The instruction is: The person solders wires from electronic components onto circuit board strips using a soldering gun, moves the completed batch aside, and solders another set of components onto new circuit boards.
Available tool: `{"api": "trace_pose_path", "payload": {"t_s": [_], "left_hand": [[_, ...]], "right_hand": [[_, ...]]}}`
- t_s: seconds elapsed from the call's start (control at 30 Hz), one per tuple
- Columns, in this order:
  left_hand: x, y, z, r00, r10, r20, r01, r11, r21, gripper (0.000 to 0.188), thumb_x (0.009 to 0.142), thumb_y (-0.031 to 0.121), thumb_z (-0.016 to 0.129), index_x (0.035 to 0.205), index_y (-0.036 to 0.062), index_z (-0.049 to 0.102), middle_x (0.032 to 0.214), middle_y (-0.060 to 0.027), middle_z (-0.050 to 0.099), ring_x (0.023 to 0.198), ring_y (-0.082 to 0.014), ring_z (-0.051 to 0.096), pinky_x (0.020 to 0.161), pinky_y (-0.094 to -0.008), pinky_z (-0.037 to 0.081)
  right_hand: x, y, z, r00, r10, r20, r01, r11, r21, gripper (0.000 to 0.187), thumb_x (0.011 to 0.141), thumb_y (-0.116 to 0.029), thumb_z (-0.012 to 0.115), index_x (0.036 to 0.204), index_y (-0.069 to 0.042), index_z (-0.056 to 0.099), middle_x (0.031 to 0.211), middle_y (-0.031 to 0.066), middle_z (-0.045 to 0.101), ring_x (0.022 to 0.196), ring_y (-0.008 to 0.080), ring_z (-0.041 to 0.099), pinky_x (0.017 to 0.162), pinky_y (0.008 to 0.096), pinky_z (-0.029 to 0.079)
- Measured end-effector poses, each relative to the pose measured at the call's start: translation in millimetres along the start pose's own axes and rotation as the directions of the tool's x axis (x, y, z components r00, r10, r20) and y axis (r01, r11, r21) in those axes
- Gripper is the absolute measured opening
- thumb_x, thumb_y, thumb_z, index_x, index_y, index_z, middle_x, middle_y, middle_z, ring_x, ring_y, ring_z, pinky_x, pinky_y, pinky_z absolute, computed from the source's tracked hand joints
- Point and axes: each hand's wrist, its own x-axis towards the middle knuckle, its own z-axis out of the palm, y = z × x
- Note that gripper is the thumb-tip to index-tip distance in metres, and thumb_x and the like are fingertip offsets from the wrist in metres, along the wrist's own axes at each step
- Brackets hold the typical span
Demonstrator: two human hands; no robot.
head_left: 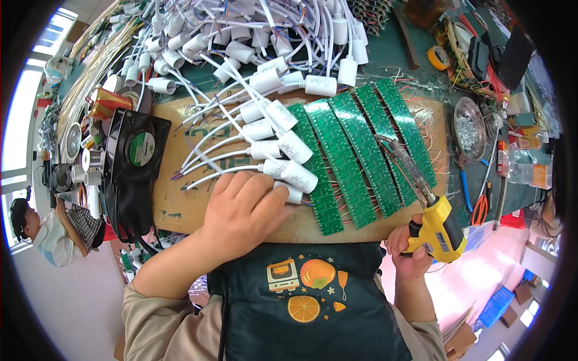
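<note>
My left hand (247, 207) is curled over the near end of a row of white cable connectors (296, 175), its fingers closed on the nearest connector (290, 192). The exact grip is partly hidden under the fingers. White cables with bare coloured wire ends run left from the row. Just right of it, several long green circuit board strips (352, 174) lie side by side with thin wires showing beneath. In my right hand (408, 245) is a yellow soldering gun (442, 231); its metal barrel points up and left, with the tip above the right-hand strips.
A brown board (180, 207) lies under the work. A large heap of white connectors and cables (259, 36) fills the back. At left stands a black fan (135, 144); at right are a metal bowl (469, 123) and orange-handled scissors (480, 209). Another person (54, 234) sits far left.
</note>
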Motion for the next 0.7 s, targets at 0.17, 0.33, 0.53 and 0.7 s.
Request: {"api": "trace_pose_path", "payload": {"t_s": [0.17,0.33,0.53,0.7], "left_hand": [[46,-21,-15,0.991,0.067,-0.12,-0.072,0.997,-0.04,0.037,0.069,0.02,0.084,0.098,0.0074,0.066,0.096,-0.0078,0.065,0.082,-0.0276,0.062,0.071,-0.0386,0.047],[120,-47,15,0.983,0.153,-0.099,-0.153,0.988,0.007,0.032,0.075,0.011,0.075,0.105,0.0083,0.065,0.107,-0.0078,0.066,0.096,-0.0282,0.062,0.082,-0.0403,0.048],[142,-61,35,0.963,0.172,0.209,-0.204,0.969,0.142,0.034,0.079,0.009,0.066,0.113,0.0101,0.063,0.107,-0.0066,0.065,0.104,-0.0282,0.059,0.089,-0.0422,0.046],[155,-46,3,0.891,0.288,-0.35,-0.305,0.952,0.006,0.038,0.073,-0.002,0.068,0.109,0.0112,0.067,0.1,-0.007,0.069,0.09,-0.0267,0.067,0.077,-0.0377,0.053]], "right_hand": [[1,6,2,0.997,-0.075,0.018,0.077,0.993,-0.093,0.075,0.084,-0.05,0.074,0.133,-0.002,0.044,0.064,0.0008,0.047,0.049,0.0142,0.046,0.045,0.0292,0.038],[1,5,1,0.998,-0.058,0.01,0.059,0.997,-0.055,0.072,0.084,-0.047,0.075,0.132,-0.002,0.047,0.065,0.0015,0.049,0.05,0.0142,0.047,0.046,0.029,0.039],[2,4,7,0.999,-0.052,0.013,0.052,0.998,-0.037,0.072,0.083,-0.047,0.076,0.133,-0.002,0.048,0.067,0.0015,0.052,0.054,0.0137,0.05,0.048,0.0286,0.04],[4,4,7,0.999,-0.05,-0.002,0.05,0.998,-0.039,0.074,0.083,-0.048,0.076,0.134,-0.002,0.047,0.067,0.0006,0.05,0.054,0.0127,0.049,0.049,0.0282,0.041]]}}
